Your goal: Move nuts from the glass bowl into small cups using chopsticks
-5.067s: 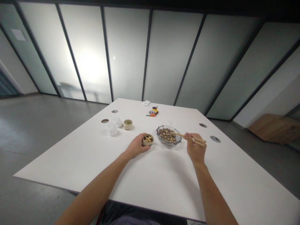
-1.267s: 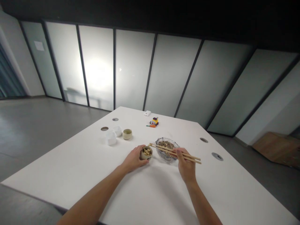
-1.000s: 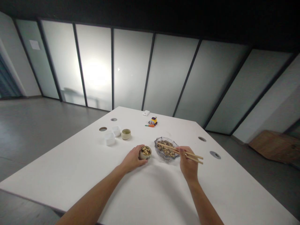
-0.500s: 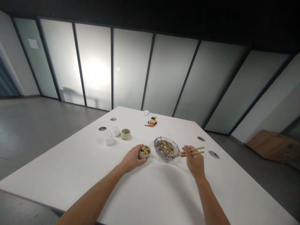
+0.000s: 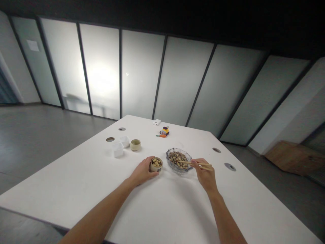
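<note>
My left hand is wrapped around a small beige cup standing on the white table. Inside that cup lie peanuts, seemingly in their shells. To its right is a clear glass bowl holding a heap of brown striped seeds, probably sunflower seeds. My right hand grips a pair of wooden chopsticks at the bowl's right rim. Their tips reach over the seeds in the bowl. Whether anything is pinched between the tips is too small to tell.
Left of centre stand a second beige cup and two clear plastic containers. Farther back lie a yellow toy car, a toy carrot and a small white box. Round cable holes, one a grommet, pierce the white table.
My right hand has moved left with the chopsticks, bringing their tips farther over the seeds. My left hand stays around the cup.
</note>
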`<move>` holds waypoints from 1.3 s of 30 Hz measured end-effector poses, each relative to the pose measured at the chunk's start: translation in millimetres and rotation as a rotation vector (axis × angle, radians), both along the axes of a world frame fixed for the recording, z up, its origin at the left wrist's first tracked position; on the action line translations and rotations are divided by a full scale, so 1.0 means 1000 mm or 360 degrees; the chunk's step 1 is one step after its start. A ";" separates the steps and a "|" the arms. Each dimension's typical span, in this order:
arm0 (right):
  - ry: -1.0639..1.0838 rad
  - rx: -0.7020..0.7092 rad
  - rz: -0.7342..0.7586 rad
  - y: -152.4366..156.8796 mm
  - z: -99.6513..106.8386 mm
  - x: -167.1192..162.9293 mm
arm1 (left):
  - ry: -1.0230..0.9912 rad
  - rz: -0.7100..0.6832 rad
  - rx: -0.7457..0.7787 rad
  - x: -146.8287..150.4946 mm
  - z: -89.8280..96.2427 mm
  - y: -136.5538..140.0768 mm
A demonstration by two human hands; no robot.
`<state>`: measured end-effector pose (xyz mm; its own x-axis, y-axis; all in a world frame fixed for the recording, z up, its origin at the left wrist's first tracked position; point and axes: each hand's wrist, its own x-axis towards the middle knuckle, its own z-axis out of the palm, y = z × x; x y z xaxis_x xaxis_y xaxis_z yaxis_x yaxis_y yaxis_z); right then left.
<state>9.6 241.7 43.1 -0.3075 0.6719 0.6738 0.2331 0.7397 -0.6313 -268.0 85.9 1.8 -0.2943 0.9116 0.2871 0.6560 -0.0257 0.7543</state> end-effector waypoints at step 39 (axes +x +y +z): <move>0.0041 -0.0256 0.0050 0.002 -0.007 -0.004 | -0.0009 -0.0024 0.0004 0.000 0.002 0.000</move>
<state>5.5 243.3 36.5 -0.3143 0.7620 0.5662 0.1936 0.6354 -0.7475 -267.8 85.8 4.2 -0.2822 0.9153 0.2875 0.6512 -0.0373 0.7580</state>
